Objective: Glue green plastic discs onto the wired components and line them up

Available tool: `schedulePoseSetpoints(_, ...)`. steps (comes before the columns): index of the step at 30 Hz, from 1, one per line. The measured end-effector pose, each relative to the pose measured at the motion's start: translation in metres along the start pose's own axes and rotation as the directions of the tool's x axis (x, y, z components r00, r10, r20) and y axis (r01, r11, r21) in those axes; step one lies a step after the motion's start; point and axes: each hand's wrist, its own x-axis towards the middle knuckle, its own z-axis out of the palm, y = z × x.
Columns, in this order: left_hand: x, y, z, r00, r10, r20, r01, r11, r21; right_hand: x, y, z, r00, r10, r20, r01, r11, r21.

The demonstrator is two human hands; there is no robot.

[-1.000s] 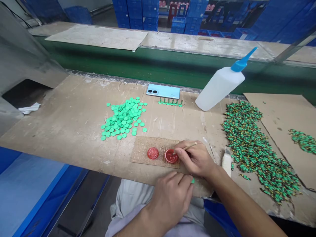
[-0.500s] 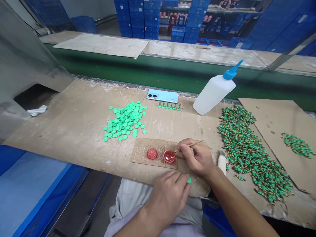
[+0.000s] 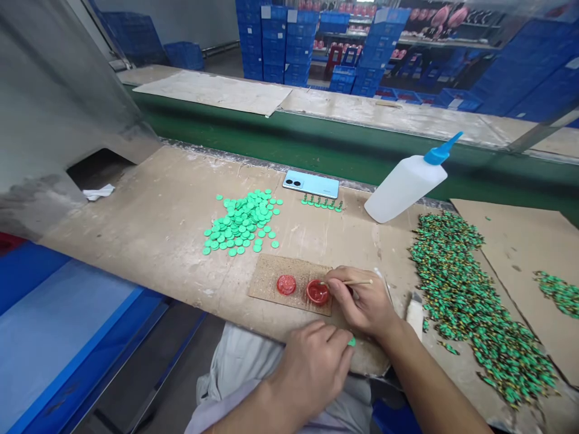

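Observation:
My right hand (image 3: 365, 306) is closed in a pinch around a thin wooden stick (image 3: 359, 282). The stick's tip is over the rim of a small red cup (image 3: 318, 293), which has glossy liquid inside. Beside the cup, a round red lid-like piece (image 3: 286, 284) lies on the same brown board (image 3: 265, 282). Close to the table's front edge, my left hand (image 3: 314, 357) is closed with a green disc (image 3: 351, 342) at its fingertips; most of that disc is hidden by the fingers.
Loose green discs (image 3: 244, 223) are heaped left of centre. Several discs with small upright figures (image 3: 322, 204) line up before a light-blue phone (image 3: 312, 184). A white squeeze bottle (image 3: 404, 187) leans at the back. Right lie a brush (image 3: 415, 313) and a pile of small green-black pieces (image 3: 470, 295).
The camera view has shifted, so the whole scene sits further right and lower. The stick in my right hand now lies flatter. My left hand keeps its grip on the disc.

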Motion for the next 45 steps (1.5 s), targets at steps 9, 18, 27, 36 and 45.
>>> schedulePoseSetpoints(9,-0.0002,0.0009,-0.0017,1.0,-0.015,0.009,0.016,1.0,-0.012,-0.0022,0.0016,0.0,1.0,-0.005,0.029,0.006,1.0,-0.025)
schedulePoseSetpoints(18,-0.0001,0.0012,-0.001,1.0,-0.011,-0.001,0.011,1.0,-0.023,-0.0001,-0.0017,-0.0027,0.998,-0.005,-0.06,0.007,0.999,0.038)
schedulePoseSetpoints(27,0.001,-0.0012,-0.0011,1.0,-0.002,-0.005,0.002,1.0,-0.031,0.0016,-0.0026,-0.0011,0.997,0.045,-0.058,-0.044,0.999,0.018)
schedulePoseSetpoints(36,0.0012,-0.0003,-0.0006,1.0,0.002,-0.014,-0.002,0.999,-0.034,0.0059,-0.0062,-0.0007,0.999,0.022,-0.039,-0.022,1.0,-0.011)
schedulePoseSetpoints(45,0.002,0.0006,-0.0023,0.999,0.012,-0.03,-0.013,0.999,-0.038,0.0027,-0.0018,0.001,1.0,0.023,-0.022,-0.023,1.0,-0.005)
